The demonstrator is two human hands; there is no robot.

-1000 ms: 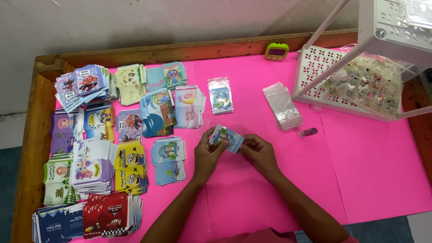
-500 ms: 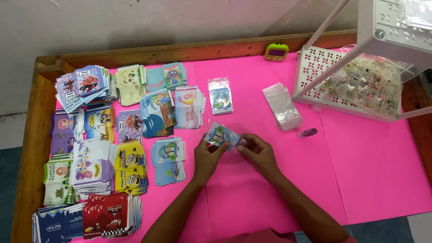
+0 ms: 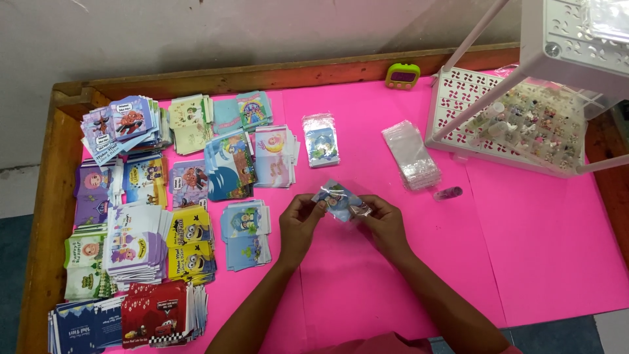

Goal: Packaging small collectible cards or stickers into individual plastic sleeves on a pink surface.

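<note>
Both hands meet over the middle of the pink table (image 3: pixel 524 249). My left hand (image 3: pixel 298 226) and my right hand (image 3: pixel 385 226) together hold a small blue picture card in a clear plastic sleeve (image 3: pixel 339 200), one hand pinching each end, tilted above the table. Just beyond it lies a similar sleeved card (image 3: pixel 320 139). A stack of empty clear sleeves (image 3: pixel 410 155) sits to the right of my hands.
Several piles of colourful cartoon cards (image 3: pixel 151 216) cover the left half. A white perforated rack (image 3: pixel 517 111) with small trinkets stands at the back right. A small green timer (image 3: pixel 402 76) sits by the wooden rim (image 3: pixel 49 216). A little vial (image 3: pixel 447 193) lies near the sleeves.
The sleeved card has tilted and shifted slightly between my fingers; both hands stay in the same place.
</note>
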